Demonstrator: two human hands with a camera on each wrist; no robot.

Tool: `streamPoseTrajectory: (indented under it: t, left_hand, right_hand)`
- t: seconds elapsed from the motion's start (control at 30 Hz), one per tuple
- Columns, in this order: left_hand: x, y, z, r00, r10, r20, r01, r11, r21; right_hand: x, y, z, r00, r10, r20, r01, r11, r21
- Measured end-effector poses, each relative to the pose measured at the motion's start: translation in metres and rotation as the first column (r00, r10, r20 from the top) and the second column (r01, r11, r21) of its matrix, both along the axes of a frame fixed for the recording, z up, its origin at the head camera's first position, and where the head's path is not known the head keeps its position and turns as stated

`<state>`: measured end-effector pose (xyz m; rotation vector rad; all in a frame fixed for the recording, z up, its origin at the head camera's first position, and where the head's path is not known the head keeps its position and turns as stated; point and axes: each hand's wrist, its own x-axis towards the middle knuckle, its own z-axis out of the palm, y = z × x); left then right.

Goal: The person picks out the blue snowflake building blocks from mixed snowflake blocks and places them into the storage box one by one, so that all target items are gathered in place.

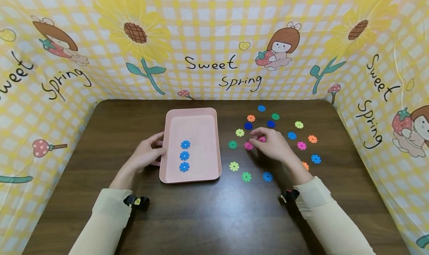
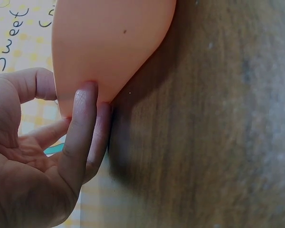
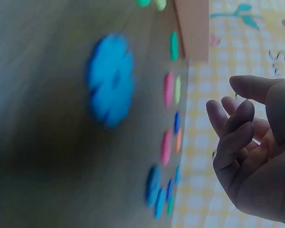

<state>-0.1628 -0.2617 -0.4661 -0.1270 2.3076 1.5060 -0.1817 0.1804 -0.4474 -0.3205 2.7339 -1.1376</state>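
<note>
A pink tray [image 1: 210,147] stands on the dark wooden table [image 1: 207,214] and holds three blue flower discs [image 1: 184,155] in a column. My left hand [image 1: 147,154] rests against the tray's left rim, fingers straight on its wall [image 2: 109,57]. To the tray's right lie several loose flower discs in blue, green, pink, orange and yellow. Above them hovers my right hand [image 1: 271,143], fingers loosely curved and holding nothing, its fingertips [image 3: 237,118] near a pink disc [image 1: 248,146]. A blue disc [image 3: 110,78] looms blurred in the right wrist view.
A yellow checked cloth with sunflowers and "Sweet Spring" lettering [image 1: 214,42] walls the table on three sides. Discs spread from the tray's right edge toward the table's right side, such as a green one [image 1: 246,177].
</note>
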Motion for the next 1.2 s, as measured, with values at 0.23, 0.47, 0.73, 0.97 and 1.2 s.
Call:
streamPoseTrajectory:
  t: [0.23, 0.47, 0.73, 0.97, 1.2]
  left_hand:
    - [0.0, -0.001, -0.001, 1.0, 0.001, 0.004, -0.001, 1.0, 0.003]
    - [0.0, -0.001, 0.0, 1.0, 0.002, 0.0, -0.002, 1.0, 0.003]
    - [0.0, 0.0, 0.0, 1.0, 0.006, 0.0, -0.006, 1.0, 0.007]
    - [0.0, 0.0, 0.0, 1.0, 0.006, 0.002, -0.006, 1.0, 0.005]
    - [0.0, 0.0, -0.001, 1.0, 0.009, -0.001, -0.009, 1.0, 0.005]
  right_hand:
    - [0.007, 0.042, -0.012, 0.999, -0.052, -0.003, 0.053, 0.997, 0.05]
    - [0.011, 0.063, -0.016, 0.994, -0.102, 0.028, 0.099, 0.989, 0.114]
    - [0.015, 0.072, -0.018, 0.994, -0.089, 0.069, 0.075, 0.979, 0.191]
    - [0.017, 0.074, -0.019, 0.994, -0.072, 0.081, 0.054, 0.976, 0.21]
    - [0.016, 0.075, -0.02, 0.992, -0.071, 0.102, 0.048, 0.977, 0.208]
